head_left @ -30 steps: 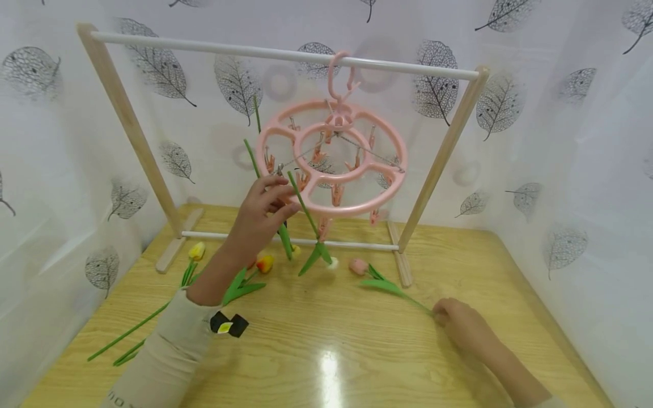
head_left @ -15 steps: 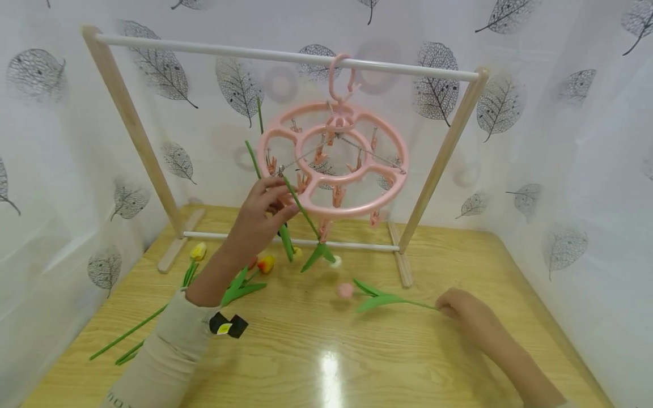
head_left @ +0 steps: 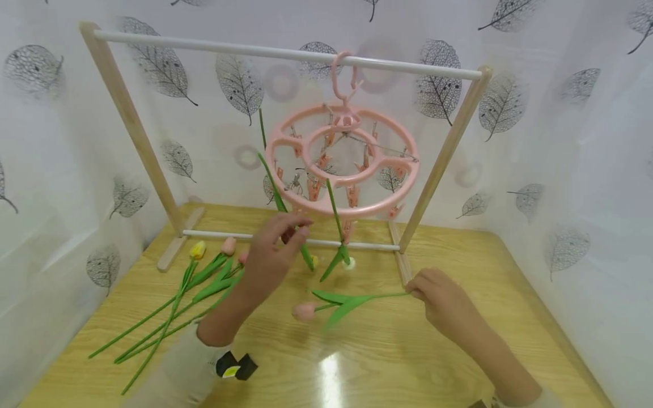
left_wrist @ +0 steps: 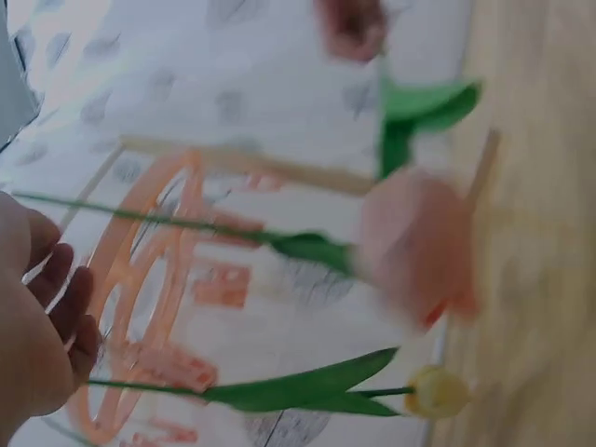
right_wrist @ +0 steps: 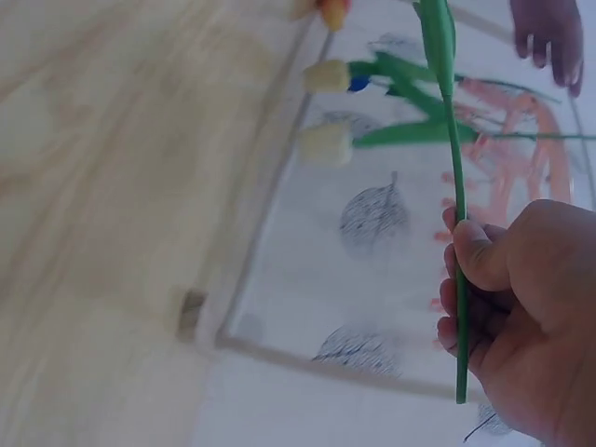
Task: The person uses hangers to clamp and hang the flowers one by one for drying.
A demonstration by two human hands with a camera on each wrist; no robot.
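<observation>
A pink tulip (head_left: 304,311) with green leaves lies sideways over the table, its blossom to the left. My right hand (head_left: 439,300) pinches it near the stem's end; the right wrist view shows thumb and fingers around the stem (right_wrist: 456,168). My left hand (head_left: 270,255) holds nothing, fingers loosely bent, just below the pink round clip hanger (head_left: 352,212). Blossoms down, a white tulip (head_left: 349,263) and a yellow tulip (left_wrist: 438,391) hang from the hanger's clips (head_left: 352,195). In the left wrist view the pink blossom (left_wrist: 414,247) is blurred.
The hanger hooks onto the white top bar (head_left: 229,48) of a wooden-legged rack. Several loose tulips (head_left: 198,250) lie at the table's left, partly behind the left forearm. A white lower bar (head_left: 229,234) joins the rack's feet. Leaf-printed curtain (head_left: 541,147) surrounds the table.
My right hand has moved left and slightly up, swinging the pink tulip's blossom left and nearer. My left hand has come down off the hanger, which has shifted a little right with its tulips.
</observation>
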